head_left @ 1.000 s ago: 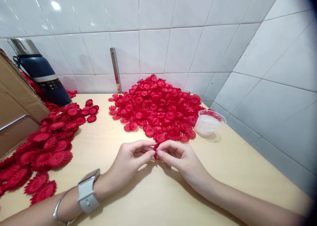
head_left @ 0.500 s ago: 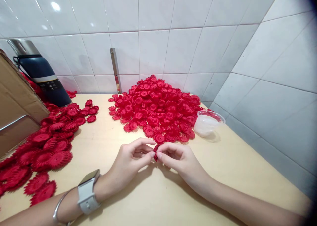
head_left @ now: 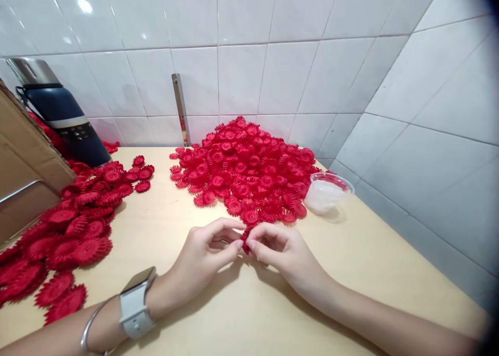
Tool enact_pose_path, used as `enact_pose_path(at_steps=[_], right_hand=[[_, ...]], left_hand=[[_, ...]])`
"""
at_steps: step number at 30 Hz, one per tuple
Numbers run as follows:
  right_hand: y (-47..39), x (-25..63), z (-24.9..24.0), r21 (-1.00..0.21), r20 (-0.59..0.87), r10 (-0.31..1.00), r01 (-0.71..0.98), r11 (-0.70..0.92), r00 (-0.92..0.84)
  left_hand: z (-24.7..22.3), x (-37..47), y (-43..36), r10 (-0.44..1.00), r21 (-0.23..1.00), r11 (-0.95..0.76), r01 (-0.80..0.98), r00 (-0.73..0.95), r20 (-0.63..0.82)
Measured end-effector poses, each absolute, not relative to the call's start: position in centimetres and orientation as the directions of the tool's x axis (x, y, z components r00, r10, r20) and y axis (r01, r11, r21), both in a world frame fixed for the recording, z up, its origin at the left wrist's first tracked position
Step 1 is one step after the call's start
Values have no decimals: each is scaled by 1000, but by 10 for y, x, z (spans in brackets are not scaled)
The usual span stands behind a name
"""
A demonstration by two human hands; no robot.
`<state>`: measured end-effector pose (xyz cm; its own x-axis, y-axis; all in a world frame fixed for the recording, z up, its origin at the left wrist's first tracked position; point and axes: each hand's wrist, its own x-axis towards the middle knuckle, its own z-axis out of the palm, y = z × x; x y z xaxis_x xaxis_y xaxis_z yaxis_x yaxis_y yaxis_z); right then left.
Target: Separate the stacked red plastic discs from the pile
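Between my two hands, just above the table, is a small red fringed fabric flower (head_left: 245,240), seen nearly edge-on. My left hand (head_left: 216,244) pinches it from the left with thumb and fingertips. From the right, the thumb and index finger of my right hand (head_left: 275,246) close on the same flower. The fingertips hide much of it. Right behind my hands rises a large heap of similar red flowers (head_left: 241,169), its front edge close to my fingers.
More red flowers (head_left: 91,215) spread along the left side. A cardboard box (head_left: 31,163) and a dark blue bottle (head_left: 74,117) stand at the left. A clear plastic tub (head_left: 327,195) with white contents sits right of the heap. Tiled walls (head_left: 241,80) border the table (head_left: 249,314).
The view has shifted very slightly. Both hands keep their pinch on the red flower in nearly the same place.
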<state>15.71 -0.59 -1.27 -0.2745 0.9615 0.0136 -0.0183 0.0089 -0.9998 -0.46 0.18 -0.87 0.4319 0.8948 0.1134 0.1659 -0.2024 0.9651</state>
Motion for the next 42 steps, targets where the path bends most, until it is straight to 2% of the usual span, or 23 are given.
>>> enact_pose_path(at_steps=[42], right_hand=[[-6,158,-11,-999,37,962,23,45,-271]], left_hand=[[-4,-4,-1,895,961,-213,174,430,121]])
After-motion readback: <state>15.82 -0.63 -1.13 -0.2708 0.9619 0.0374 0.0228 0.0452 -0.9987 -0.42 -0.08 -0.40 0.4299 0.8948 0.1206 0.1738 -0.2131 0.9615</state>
